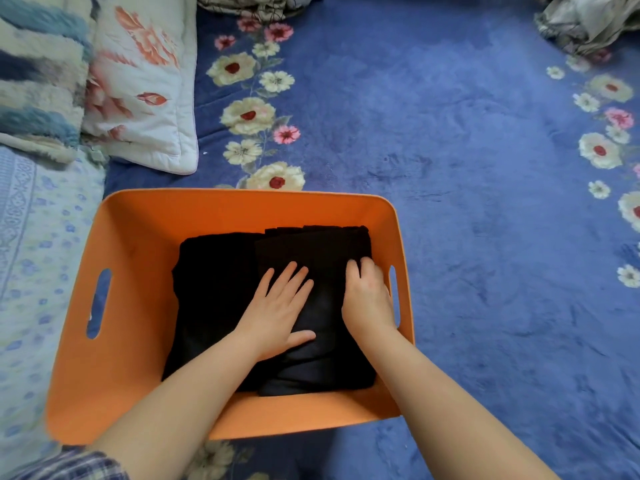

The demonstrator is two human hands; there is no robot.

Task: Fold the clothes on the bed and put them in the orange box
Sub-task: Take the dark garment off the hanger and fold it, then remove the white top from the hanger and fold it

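An orange box (145, 237) with slot handles stands on the blue flowered bed cover. Inside it lie folded black clothes: one piece (211, 289) on the left and a second folded black piece (322, 251) on top at the right. My left hand (277, 310) lies flat on the upper piece with its fingers spread. My right hand (367, 299) sits at that piece's right edge, against the box wall, with its fingers curled down over the fabric.
Pillows (138, 81) and a fluffy striped blanket (38, 74) lie at the far left. A crumpled grey-beige cloth (588, 22) sits at the far right corner, and another patterned cloth (256, 5) at the top middle. The blue bed cover (467, 168) stretches to the right.
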